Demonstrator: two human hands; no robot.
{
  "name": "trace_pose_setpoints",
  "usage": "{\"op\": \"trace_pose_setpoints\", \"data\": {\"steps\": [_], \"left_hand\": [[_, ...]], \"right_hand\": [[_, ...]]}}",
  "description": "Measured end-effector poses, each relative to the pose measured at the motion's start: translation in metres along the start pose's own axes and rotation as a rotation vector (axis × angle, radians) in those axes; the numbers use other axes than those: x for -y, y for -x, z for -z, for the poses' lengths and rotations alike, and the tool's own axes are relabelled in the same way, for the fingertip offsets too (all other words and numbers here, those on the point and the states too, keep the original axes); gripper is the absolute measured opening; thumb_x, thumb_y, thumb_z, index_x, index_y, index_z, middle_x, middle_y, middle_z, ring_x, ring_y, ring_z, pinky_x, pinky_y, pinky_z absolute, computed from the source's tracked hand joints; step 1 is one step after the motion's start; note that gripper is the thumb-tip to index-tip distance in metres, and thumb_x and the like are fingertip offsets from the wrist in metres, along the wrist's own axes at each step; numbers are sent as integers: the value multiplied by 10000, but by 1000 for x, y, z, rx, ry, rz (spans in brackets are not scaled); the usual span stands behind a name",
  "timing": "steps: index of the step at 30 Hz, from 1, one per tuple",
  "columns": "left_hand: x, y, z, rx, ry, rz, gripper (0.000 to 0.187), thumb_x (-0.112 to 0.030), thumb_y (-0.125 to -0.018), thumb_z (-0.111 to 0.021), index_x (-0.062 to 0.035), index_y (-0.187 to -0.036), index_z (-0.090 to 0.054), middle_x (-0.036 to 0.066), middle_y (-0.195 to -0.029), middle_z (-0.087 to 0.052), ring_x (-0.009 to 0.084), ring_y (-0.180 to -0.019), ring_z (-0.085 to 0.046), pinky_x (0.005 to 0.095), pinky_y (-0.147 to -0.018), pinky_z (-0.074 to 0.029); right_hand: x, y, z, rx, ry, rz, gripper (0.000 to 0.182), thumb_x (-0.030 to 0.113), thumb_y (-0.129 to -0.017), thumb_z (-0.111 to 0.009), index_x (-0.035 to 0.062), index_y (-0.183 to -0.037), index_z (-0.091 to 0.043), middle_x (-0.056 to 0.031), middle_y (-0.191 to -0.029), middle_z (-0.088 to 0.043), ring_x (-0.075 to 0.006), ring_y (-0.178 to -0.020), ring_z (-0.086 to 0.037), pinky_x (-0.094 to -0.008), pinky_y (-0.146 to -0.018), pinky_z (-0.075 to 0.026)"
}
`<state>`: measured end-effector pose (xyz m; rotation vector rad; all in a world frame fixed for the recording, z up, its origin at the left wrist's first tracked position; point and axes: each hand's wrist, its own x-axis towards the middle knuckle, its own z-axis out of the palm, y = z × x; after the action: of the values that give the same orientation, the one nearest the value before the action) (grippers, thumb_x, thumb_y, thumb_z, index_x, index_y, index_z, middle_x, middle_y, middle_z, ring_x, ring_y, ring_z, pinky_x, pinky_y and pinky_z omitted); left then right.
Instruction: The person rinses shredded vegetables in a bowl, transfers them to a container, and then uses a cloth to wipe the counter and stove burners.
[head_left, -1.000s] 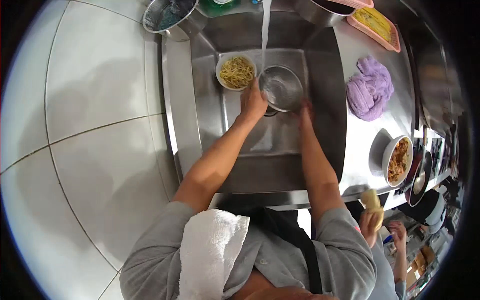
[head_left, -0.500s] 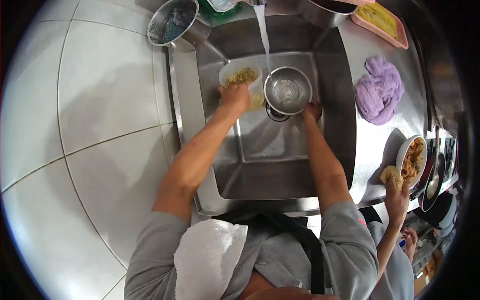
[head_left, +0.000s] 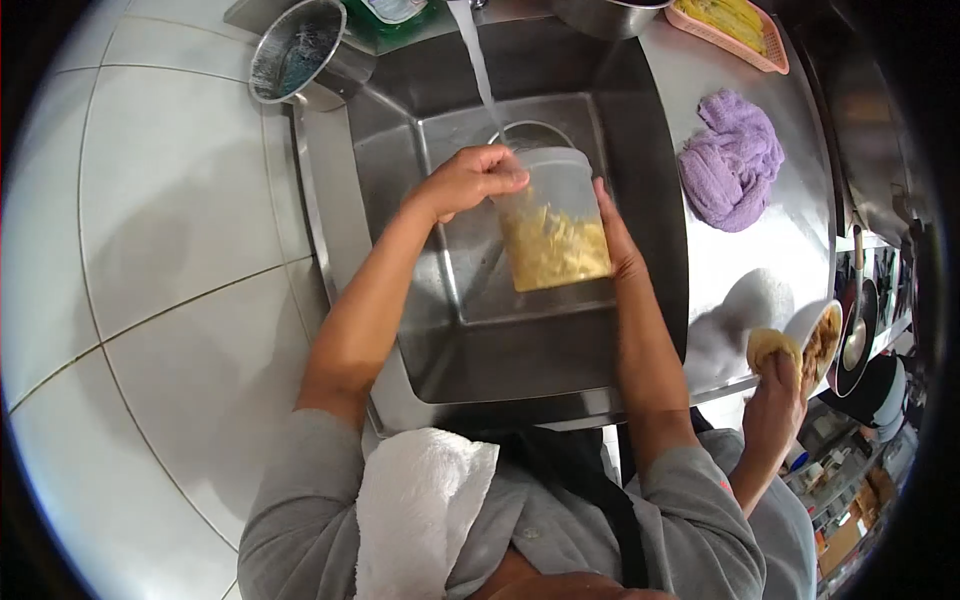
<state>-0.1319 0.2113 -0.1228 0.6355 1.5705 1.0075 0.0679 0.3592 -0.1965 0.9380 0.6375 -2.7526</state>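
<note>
A translucent tub (head_left: 558,225) with yellowish shredded contents is tilted above the sink, its mouth toward the tap. My left hand (head_left: 478,182) grips the rim at its left side. Along the tub's right side lies my right hand (head_left: 618,235), holding it from that side, its fingers partly hidden behind. Water (head_left: 474,55) runs from the tap at the top. Behind the tub, a round metal strainer (head_left: 535,133) stands in the sink, mostly covered by the tub.
The steel sink (head_left: 520,360) has a metal pot (head_left: 300,55) at its upper left. On the right counter lie a purple cloth (head_left: 735,160) and a pink basket (head_left: 735,35). Another person's hand (head_left: 775,405) holds dough beside a white bowl (head_left: 828,340).
The tub has been lifted from the sink's left part toward the middle, nearer the camera. My right hand has left the strainer and taken the tub's side. The view has shifted slightly.
</note>
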Motion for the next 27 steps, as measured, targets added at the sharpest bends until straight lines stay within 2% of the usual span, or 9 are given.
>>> {"op": "trace_pose_setpoints", "data": {"steps": [3, 6, 7, 10, 11, 14, 23, 26, 27], "left_hand": [[35, -43, -15, -282, 81, 49, 571, -408, -872, -611, -81, -1316, -465, 82, -1146, -581, 200, -1087, -532, 355, -895, -440], [136, -112, -20, -423, 414, 273, 574, -444, -896, -556, -67, -1317, -460, 102, -1171, -578, 226, -1117, -533, 404, -925, -447], [105, -102, -29, -333, 623, 370, 550, -456, -930, -480, -43, -1293, -471, 111, -1201, -571, 230, -1098, -559, 428, -930, -457], [106, -112, -21, -355, 758, 337, 519, -437, -957, -422, -16, -1249, -496, 119, -1186, -582, 222, -1043, -593, 415, -897, -482], [105, -112, -19, -378, 705, 375, 485, -416, -966, -405, -11, -1202, -527, 131, -1166, -593, 225, -1005, -608, 379, -878, -491], [53, -84, -31, -392, 597, 334, 478, -415, -968, -400, -13, -1182, -546, 139, -1150, -599, 227, -1007, -602, 358, -872, -486], [58, -107, -33, -422, 60, 426, 656, -548, -949, -338, 20, -1211, -533, 192, -1150, -596, 257, -1047, -574, 368, -888, -430], [61, -104, -33, -428, 47, 209, 654, -555, -946, -340, 9, -1207, -546, 183, -1149, -600, 254, -1036, -580, 371, -891, -429], [53, -101, -34, -437, -16, 372, 641, -544, -949, -346, 11, -1175, -572, 186, -1147, -603, 250, -1032, -581, 364, -901, -423]], "right_hand": [[19, -22, 21, -71, -36, -162, 824, 718, -850, -314, 57, -1330, -419, -178, -1239, -541, -310, -1073, -587, -429, -857, -526], [20, -52, 32, -264, 188, -304, 835, 729, -851, -257, 64, -1332, -410, -185, -1223, -547, -375, -1050, -586, -462, -815, -544], [23, -64, 36, -89, 138, -381, 828, 730, -853, -217, 89, -1348, -386, -196, -1218, -542, -409, -1000, -599, -506, -754, -558], [31, -81, 24, -239, 198, -424, 829, 730, -856, -182, 90, -1339, -392, -204, -1195, -547, -392, -938, -623, -488, -716, -573], [26, -83, 26, -205, 224, -393, 792, 706, -875, -158, 102, -1308, -432, -166, -1092, -613, -343, -848, -659, -444, -621, -588], [18, -59, 10, -166, 187, -283, 835, 717, -866, -139, 68, -1304, -428, -198, -1138, -577, -369, -904, -639, -457, -720, -575], [1, -58, 23, -130, -2, -337, 807, 723, -864, -157, 103, -1299, -436, -198, -1022, -622, -337, -719, -664, -452, -625, -580], [10, -54, 16, -90, 33, -233, 826, 723, -862, -153, 79, -1308, -414, -195, -1063, -608, -332, -765, -663, -425, -591, -592], [-10, -44, 13, -90, 0, -234, 833, 726, -860, -156, 73, -1312, -410, -195, -1075, -604, -337, -785, -662, -424, -591, -593]]}}
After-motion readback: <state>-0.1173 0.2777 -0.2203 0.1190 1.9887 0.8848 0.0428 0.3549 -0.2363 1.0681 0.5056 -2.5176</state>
